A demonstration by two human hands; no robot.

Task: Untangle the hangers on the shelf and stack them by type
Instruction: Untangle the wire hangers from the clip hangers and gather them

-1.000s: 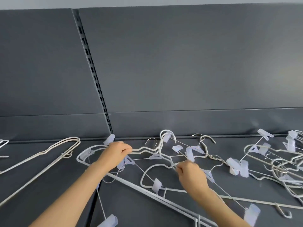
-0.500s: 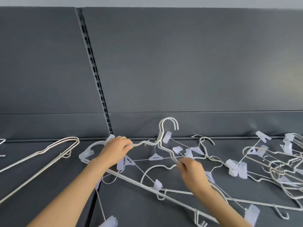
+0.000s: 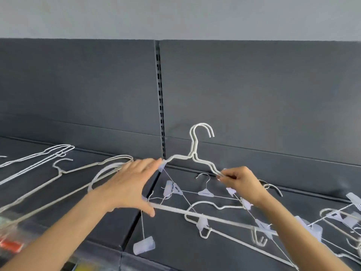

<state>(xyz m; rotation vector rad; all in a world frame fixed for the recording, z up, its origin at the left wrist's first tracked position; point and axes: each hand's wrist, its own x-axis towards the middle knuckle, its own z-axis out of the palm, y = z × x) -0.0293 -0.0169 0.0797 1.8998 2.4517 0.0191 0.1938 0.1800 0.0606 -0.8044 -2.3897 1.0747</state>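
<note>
White hangers (image 3: 193, 155) higher, hook-up, crosswise.

Dark grey flat shelf deck (image 3: 175, 251): set before a dark grey back panel (image 3: 254, 90), which is divided by a slotted metal upright (image 3: 159, 85).
Far left, on the deck: stack of thin white wire hangers (image 3: 46, 152), laid flat.
Centre, above the deck: pair of white wire hangers (image 3: 194, 149), held upright with hooks uppermost. The left hand (image 3: 127, 184) is placed at the left shoulder and the right hand (image 3: 240, 182) pinches the right shoulder.
Beneath the pair: tangle of white clip hangers (image 3: 175, 209), spread toward the front edge.
Far right: heap of white clip hangers (image 3: 349, 220).
</note>
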